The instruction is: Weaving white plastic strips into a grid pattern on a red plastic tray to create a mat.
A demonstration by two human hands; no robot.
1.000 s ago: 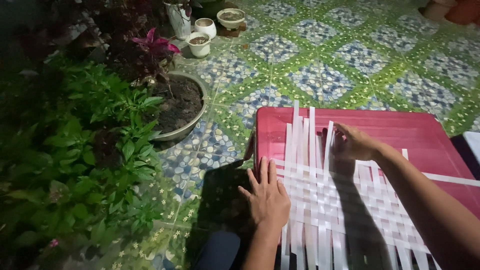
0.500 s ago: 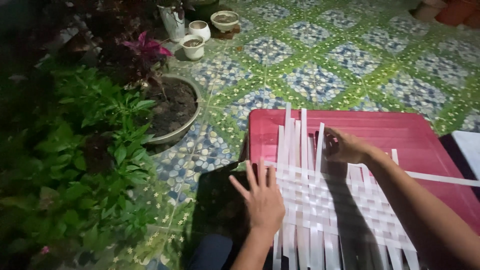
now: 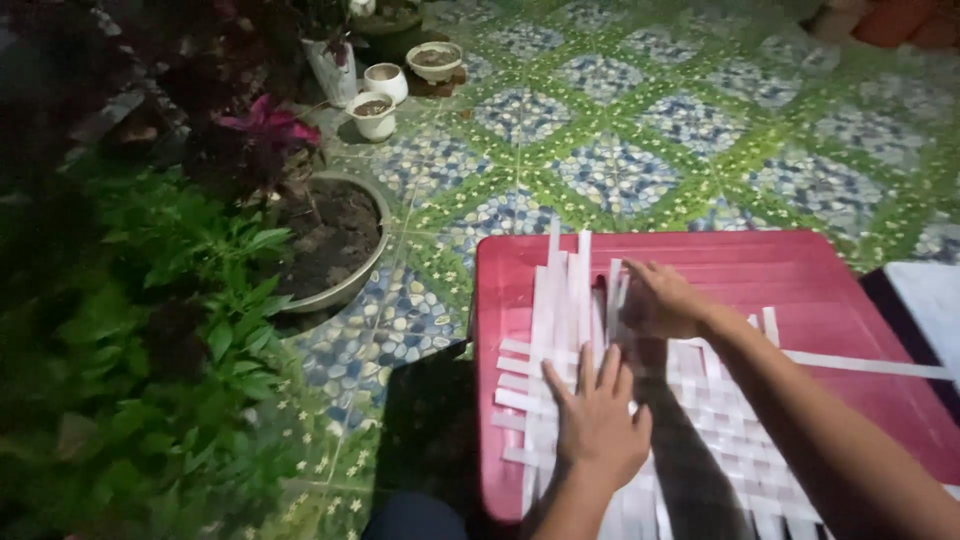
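A person's left hand (image 3: 598,425) lies flat, fingers spread and gripping nothing, on a mat of woven white strips (image 3: 640,420) that rests on a red plastic counter (image 3: 800,290). The palm presses the near crossings of the weave against the surface. Just beyond it, the right hand (image 3: 660,298) curls over the loose upright ends (image 3: 565,290) at the far left edge of the mat; its grip appears pinched on one or two strips, though motion blur hides the fingertips and the hold cannot be told for sure.

The risks lie in the loose ends. The strips look thin and slick, and should the flat palm lift or slide, the open crossings beside it could slip apart and the rows drift out of square. A hard pull from the right hand could crease a strip or drag it out of the weave. One long strip (image 3: 870,365) trails free toward the right edge of the counter, where a passing forearm could catch it.

Farther off, a round pot of dark soil (image 3: 335,240) stands on the patterned green-and-blue tiled floor (image 3: 620,170) beside leafy plants (image 3: 150,330), with small white pots (image 3: 378,108) at the back. The light is poor, which makes a missed crossing easier.
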